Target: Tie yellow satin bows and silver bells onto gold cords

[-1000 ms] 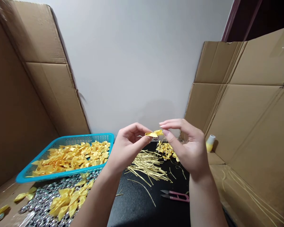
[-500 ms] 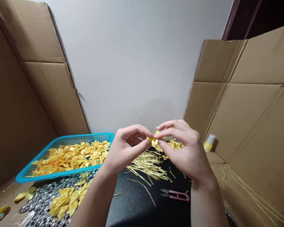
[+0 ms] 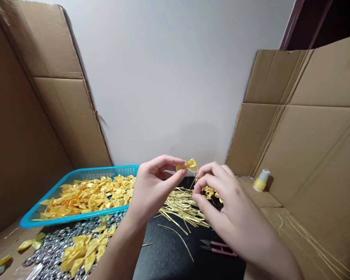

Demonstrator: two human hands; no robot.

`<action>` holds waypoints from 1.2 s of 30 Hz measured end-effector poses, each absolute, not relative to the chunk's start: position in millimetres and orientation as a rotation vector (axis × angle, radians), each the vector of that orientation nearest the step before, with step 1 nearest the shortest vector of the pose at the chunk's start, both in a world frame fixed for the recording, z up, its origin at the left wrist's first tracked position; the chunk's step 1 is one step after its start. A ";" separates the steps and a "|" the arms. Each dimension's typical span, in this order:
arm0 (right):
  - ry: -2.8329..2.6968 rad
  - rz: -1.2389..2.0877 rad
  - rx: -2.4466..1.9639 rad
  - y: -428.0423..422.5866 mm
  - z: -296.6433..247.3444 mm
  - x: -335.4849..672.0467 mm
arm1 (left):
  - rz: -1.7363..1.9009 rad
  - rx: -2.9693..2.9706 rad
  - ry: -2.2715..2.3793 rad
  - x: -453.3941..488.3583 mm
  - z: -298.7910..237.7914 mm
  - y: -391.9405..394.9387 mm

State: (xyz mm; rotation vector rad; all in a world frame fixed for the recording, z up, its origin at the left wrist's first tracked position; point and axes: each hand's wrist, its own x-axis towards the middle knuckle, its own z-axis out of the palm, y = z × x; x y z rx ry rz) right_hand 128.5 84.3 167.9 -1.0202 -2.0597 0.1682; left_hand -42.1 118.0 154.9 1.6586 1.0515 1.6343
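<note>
A small yellow ribbon bow (image 3: 192,164) is pinched between the thumb and fingertips of my left hand (image 3: 151,182), raised over the dark work surface. A thin tie curves below the bow. To its right, a short gap away, my right hand (image 3: 221,194) has its fingers curled and the thumb and index tips close together. Whatever lies between those tips is too small to make out. Below both hands spreads a pile of gold twist ties (image 3: 183,208). Several finished-looking yellow bows (image 3: 210,192) lie partly hidden behind my right hand.
A blue basket (image 3: 84,215) full of yellow bows stands at left. Silvery beads (image 3: 52,245) and loose yellow bows (image 3: 83,251) lie before it. Pink thread snips (image 3: 218,247) rest near my right forearm. A yellow-and-white cone (image 3: 261,181) stands at right, by cardboard walls (image 3: 315,147).
My right hand has come off the bow and moved slightly right and down. My left hand keeps hold of the bow, which is turned differently. The view has shifted slightly.
</note>
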 end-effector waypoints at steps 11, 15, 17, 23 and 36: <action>-1.849 0.158 -0.960 121.8 157.2 118.6 | 1.651 1.647 0.986 -43.2 152.6 124.9; -1.865 -0.006 -0.986 130.1 154.6 112.1 | 1.646 1.636 0.987 -43.0 151.6 129.1; -1.992 0.120 -0.960 128.9 158.1 116.0 | 1.670 1.640 1.029 -44.1 151.4 131.2; -2.314 0.386 -0.961 105.3 164.9 140.0 | 1.769 1.591 1.132 -48.9 152.5 136.0; -2.149 0.046 -0.771 60.9 166.8 148.0 | 1.919 1.553 1.148 -51.8 150.6 136.5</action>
